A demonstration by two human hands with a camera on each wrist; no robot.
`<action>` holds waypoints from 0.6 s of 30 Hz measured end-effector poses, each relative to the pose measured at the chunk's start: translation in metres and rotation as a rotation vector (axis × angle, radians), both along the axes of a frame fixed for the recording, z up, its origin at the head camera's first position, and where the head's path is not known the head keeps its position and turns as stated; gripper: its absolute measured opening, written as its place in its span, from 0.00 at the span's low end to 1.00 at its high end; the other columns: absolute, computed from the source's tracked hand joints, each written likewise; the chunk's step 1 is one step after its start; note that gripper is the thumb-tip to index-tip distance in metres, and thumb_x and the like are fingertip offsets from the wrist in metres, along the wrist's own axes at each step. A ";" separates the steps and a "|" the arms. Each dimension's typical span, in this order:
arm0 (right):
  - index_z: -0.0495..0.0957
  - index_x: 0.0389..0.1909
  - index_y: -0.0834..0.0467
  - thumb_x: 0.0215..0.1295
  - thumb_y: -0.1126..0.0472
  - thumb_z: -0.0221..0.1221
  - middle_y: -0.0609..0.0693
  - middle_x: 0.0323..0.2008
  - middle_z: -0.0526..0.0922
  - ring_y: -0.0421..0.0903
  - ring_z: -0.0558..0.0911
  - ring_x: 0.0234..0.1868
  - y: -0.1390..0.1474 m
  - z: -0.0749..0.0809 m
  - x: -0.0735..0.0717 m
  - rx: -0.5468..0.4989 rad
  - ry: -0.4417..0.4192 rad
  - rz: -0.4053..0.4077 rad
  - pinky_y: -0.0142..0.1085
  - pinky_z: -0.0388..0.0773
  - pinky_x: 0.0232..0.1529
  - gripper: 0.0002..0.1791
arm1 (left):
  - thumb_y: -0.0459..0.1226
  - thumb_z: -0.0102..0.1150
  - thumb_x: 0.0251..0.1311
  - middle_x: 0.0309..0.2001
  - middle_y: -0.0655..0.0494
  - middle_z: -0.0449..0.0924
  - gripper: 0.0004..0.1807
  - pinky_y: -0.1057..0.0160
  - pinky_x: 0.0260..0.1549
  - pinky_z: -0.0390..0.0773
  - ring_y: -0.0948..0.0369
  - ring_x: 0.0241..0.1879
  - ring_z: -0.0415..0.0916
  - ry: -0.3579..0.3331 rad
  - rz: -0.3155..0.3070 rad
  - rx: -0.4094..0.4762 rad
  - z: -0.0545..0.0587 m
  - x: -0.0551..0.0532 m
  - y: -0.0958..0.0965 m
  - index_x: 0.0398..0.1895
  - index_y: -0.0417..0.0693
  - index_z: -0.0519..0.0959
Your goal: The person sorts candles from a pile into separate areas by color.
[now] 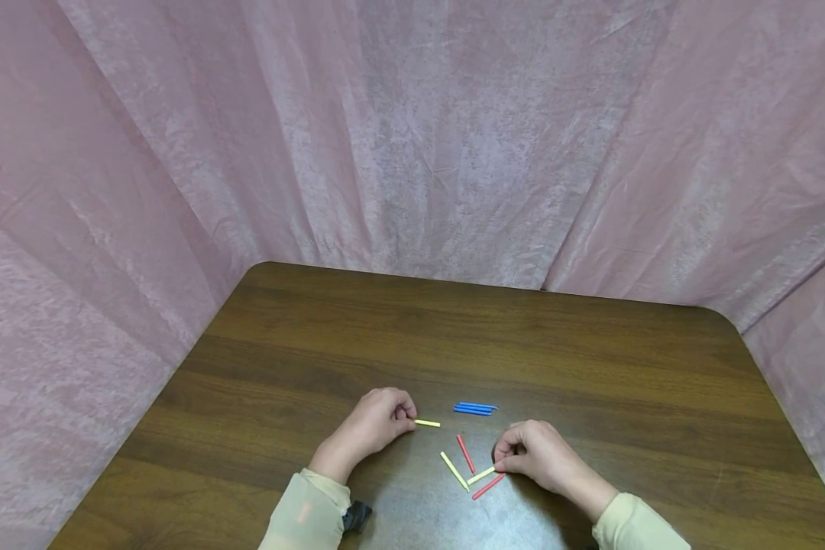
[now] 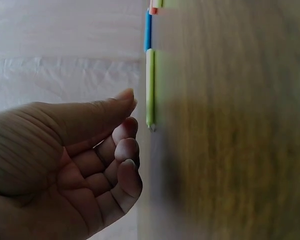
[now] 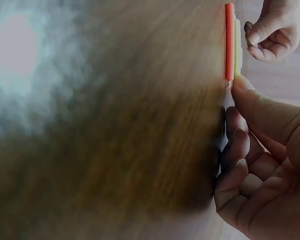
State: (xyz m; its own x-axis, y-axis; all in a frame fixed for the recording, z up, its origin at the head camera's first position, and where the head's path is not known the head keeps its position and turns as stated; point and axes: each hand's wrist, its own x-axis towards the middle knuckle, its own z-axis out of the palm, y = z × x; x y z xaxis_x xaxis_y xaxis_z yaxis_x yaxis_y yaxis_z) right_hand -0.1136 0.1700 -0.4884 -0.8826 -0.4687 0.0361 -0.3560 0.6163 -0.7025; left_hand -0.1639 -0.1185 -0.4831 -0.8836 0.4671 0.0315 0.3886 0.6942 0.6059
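Surface [image 1: 522, 344]: both hands low over it. Left hand [image 1: 376, 422]: nearer left yellow stick [image 1: 428, 423], fingers narrow, empty; stick lies just right of them. Right hand [image 1: 539, 458]: fingers pinch right yellow stick [image 1: 481, 476]. Left stick's axis: roughly left-right. Right stick points left, toward the person.

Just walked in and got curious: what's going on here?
Someone's right hand pinches the end of a yellow stick on the table. Their left hand is beside another yellow stick, apparently not gripping it. Two red sticks and a third yellow stick lie near the right hand; the blue sticks lie grouped farther back.
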 end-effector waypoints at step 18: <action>0.83 0.21 0.48 0.52 0.60 0.70 0.34 0.21 0.79 0.30 0.70 0.24 -0.002 0.002 0.007 -0.035 -0.062 -0.112 0.30 0.69 0.28 0.06 | 0.33 0.71 0.50 0.22 0.67 0.70 0.09 0.66 0.32 0.67 0.69 0.26 0.67 0.025 -0.059 -0.007 0.002 0.018 0.012 0.23 0.52 0.79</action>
State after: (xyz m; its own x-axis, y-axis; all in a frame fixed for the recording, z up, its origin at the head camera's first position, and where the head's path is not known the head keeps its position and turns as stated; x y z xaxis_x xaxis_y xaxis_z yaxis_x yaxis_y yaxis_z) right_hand -0.1064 0.1680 -0.4863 -0.9305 -0.3662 -0.0051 -0.2416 0.6242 -0.7429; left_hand -0.1462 -0.1069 -0.4807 -0.8535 0.5188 0.0499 0.4439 0.6735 0.5910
